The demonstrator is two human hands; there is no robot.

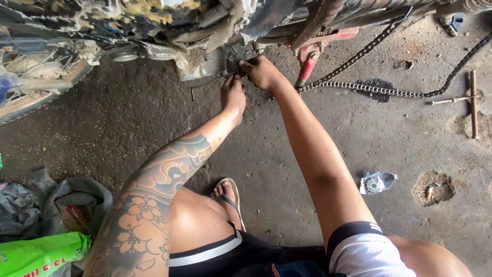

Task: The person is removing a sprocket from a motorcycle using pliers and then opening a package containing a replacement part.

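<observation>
Both hands are seen reaching forward under the dirty underside of the motorcycle [205, 31], and the work is packed into one small spot. The left hand [233, 95] is held just below a thin dark metal rod [210, 82], its fingers curled close toward the rod's right end; whether that end is actually pinched cannot be told, since the fingertips are blurred against the grime. The right hand [262, 72] is set just to the right and a little higher, fingers bunched narrow around a small dark part at the engine's lower edge (what the part is stays unclear). The rod's long axis runs leftward and slightly down from the fingers, ending in a short bend near the floor [128, 133]. So the rod lies to the left of both hands, and the left hand is the nearer one. Well apart to the right, a loose drive chain [369, 90] is trailed across the concrete, with a brown bar-shaped tool [474, 102] beyond it. A crumpled wrapper [376, 182] lies nearer the knee.
</observation>
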